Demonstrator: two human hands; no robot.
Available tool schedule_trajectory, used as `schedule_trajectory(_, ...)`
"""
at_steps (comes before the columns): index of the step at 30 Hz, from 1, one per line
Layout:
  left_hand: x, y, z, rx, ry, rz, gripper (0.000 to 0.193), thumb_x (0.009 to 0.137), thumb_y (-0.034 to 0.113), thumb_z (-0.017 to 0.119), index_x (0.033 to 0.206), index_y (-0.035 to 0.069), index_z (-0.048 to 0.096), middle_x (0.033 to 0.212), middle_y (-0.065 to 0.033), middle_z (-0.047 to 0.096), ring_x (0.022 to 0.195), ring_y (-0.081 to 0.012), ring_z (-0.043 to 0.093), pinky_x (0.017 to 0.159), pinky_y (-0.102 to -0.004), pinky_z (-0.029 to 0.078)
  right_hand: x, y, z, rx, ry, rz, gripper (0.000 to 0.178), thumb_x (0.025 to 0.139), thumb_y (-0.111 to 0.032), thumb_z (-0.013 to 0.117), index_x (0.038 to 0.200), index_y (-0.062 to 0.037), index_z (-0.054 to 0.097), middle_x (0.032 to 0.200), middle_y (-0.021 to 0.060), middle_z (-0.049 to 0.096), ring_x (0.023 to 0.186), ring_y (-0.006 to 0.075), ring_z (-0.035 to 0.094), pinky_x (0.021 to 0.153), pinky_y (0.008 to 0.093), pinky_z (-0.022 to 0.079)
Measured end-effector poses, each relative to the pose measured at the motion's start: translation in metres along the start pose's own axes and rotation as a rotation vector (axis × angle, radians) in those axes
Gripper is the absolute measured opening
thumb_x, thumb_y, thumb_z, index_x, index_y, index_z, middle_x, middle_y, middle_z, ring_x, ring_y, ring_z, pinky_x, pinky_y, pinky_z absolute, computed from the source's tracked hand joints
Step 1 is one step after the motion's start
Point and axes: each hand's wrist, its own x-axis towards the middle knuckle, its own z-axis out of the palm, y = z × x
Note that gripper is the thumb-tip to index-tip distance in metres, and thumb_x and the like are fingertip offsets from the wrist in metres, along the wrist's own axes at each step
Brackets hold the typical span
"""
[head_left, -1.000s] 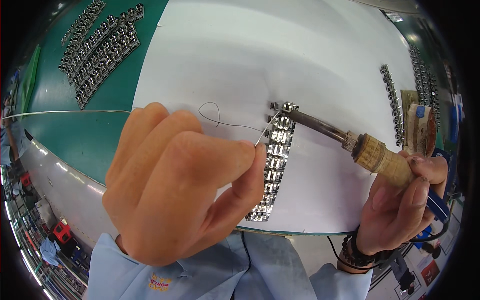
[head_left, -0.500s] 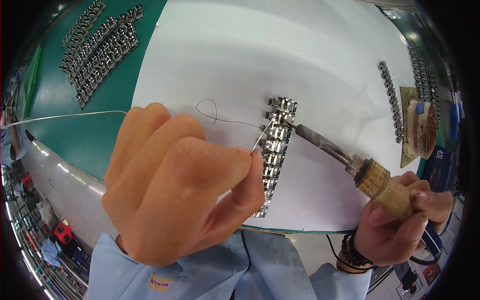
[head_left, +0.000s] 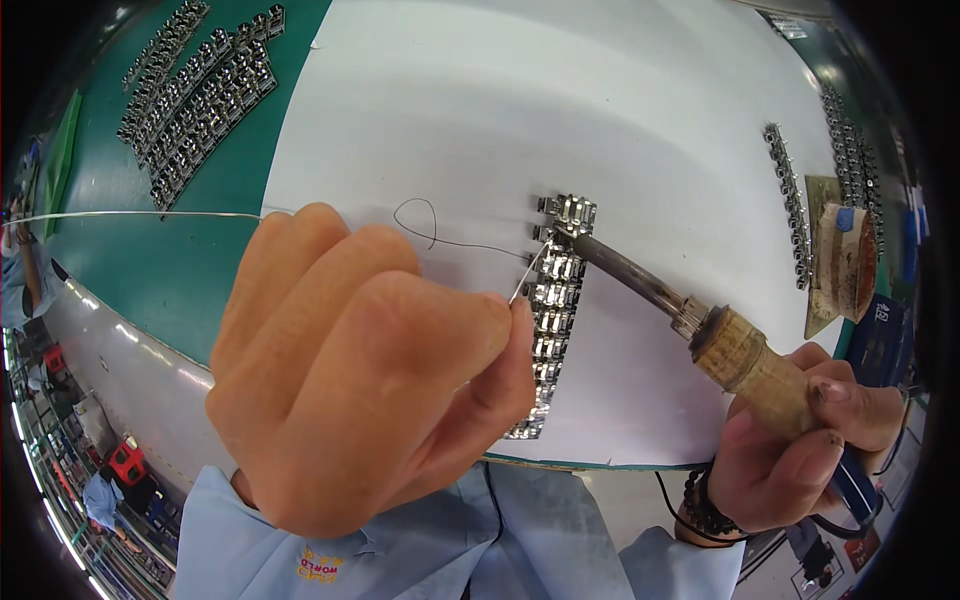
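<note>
Two hands: our left hand [head_left: 350,390] pinches solder wire [head_left: 531,268] between thumb and forefinger, its other fingers curled; our right hand [head_left: 775,482] is wrapped round the handle of the soldering iron [head_left: 735,355].
Metal connector row [head_left: 553,322]: lies on white paper [head_left: 400,120], long axis near to far, far end leaning right, small tabs pointing left.
Soldering progress: tip and wire converge near the far end, so we judge a joint there under way; finished joints we cannot tell from bare ones.
Farther rows [head_left: 210,115]: on the green mat [head_left: 140,280], perhaps done, perhaps waiting.
</note>
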Motion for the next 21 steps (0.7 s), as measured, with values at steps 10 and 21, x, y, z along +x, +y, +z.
schedule_trajectory(10,0.0004,0.0030,0.0019,0.032,-0.008,-0.054,0.031,0.059,-0.019,0.071,0.082,0.000,0.062,0.062,-0.0011,0.054,0.050,-0.0117,0.035,0.050,-0.0286,0.027,0.0004,0.0004,0.0004,-0.003,-0.013,-0.010,0.029,0.102,-0.029,0.057,0.106,-0.0013,0.048,0.085,0.0036,0.049,0.066,0.0112,0.044,0.066,0.0297,0.038)
schedule_trajectory(21,0.0014,0.0043,-0.0001,0.019,-0.006,-0.048,0.030,0.060,-0.018,0.072,0.082,0.000,0.062,0.060,-0.0005,0.052,0.051,-0.0101,0.033,0.051,-0.0280,0.026,0.0007,0.0006,0.0006,0.003,-0.024,-0.026,0.028,0.102,-0.027,0.057,0.106,-0.0012,0.048,0.088,0.0037,0.048,0.069,0.0120,0.043,0.069,0.0314,0.037)
